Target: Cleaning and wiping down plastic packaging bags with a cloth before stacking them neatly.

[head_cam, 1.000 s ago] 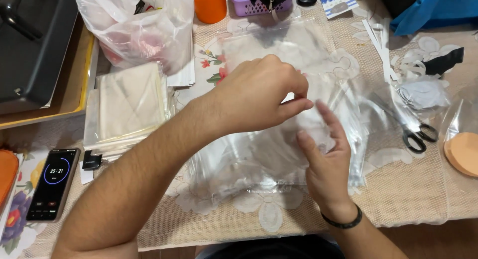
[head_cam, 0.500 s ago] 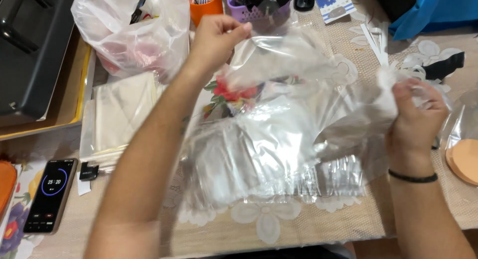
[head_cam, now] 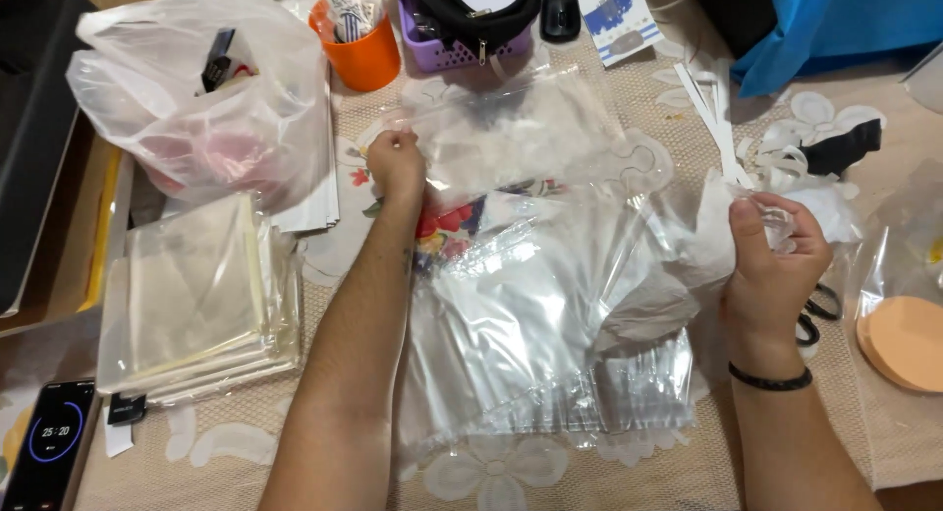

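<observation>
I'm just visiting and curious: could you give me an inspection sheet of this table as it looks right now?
Surface: lace tablecloth, crowded.
Job's things: clear bag pinched by left hand; white cloth piece in right hand; stack of clear bags between them.
Clutter: white plastic bag, orange cup, purple basket, phone, packed bags.
Hands: both closed on items.
Cables: nothing seen.
Surroundings: blue fabric.

Two hands (head_cam: 398, 167), one phone (head_cam: 44, 442), one orange cup (head_cam: 365, 54), one purple basket (head_cam: 462, 44).

Lace-covered table (head_cam: 688, 477) bears clear bags (head_cam: 540, 354), orange cup (head_cam: 365, 59), phone (head_cam: 47, 442).
</observation>
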